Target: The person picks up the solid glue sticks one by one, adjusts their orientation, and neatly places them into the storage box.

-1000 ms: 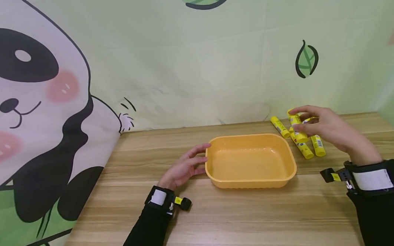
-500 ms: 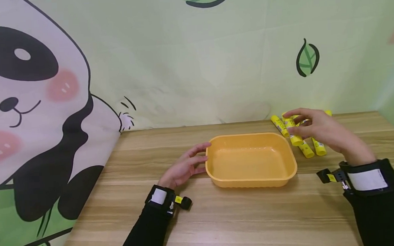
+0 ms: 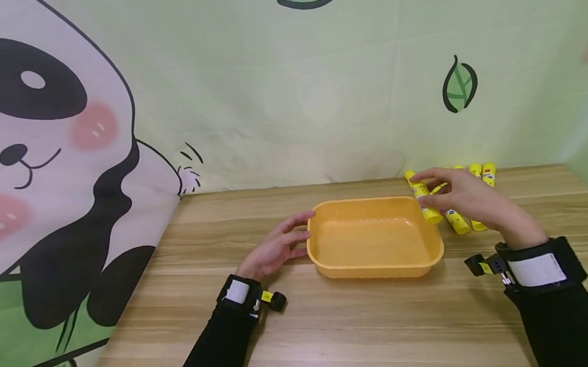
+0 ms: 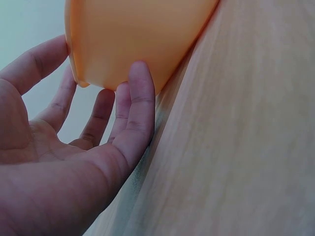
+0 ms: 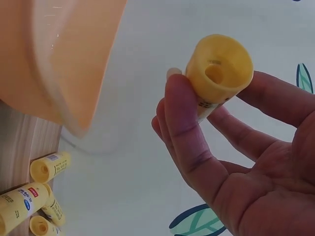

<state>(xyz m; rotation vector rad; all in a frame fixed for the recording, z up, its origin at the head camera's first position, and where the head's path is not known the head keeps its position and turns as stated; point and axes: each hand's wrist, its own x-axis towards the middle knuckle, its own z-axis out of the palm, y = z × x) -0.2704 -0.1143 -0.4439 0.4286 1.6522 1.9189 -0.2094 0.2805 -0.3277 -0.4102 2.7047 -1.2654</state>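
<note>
An empty orange plastic tub (image 3: 375,259) sits mid-table. My left hand (image 3: 277,250) rests against its left wall with straight fingers (image 4: 140,105) touching the tub (image 4: 133,37). My right hand (image 3: 466,199) pinches a yellow glue stick (image 3: 426,203) between thumb and fingers, just above the tub's right rim. In the right wrist view the glue stick (image 5: 217,73) shows its round end, with the tub's wall (image 5: 69,64) to the left. Several more yellow glue sticks (image 3: 458,222) lie on the table right of the tub, partly hidden behind my right hand.
The wooden table (image 3: 361,324) meets a cloth backdrop with a panda (image 3: 49,179) on the left and leaf prints (image 3: 459,86) behind. Loose glue sticks (image 5: 29,201) lie in a cluster by the back right edge.
My right hand has carried the glue stick left, from over the cluster to the tub's right rim. The left hand has stayed against the tub.
</note>
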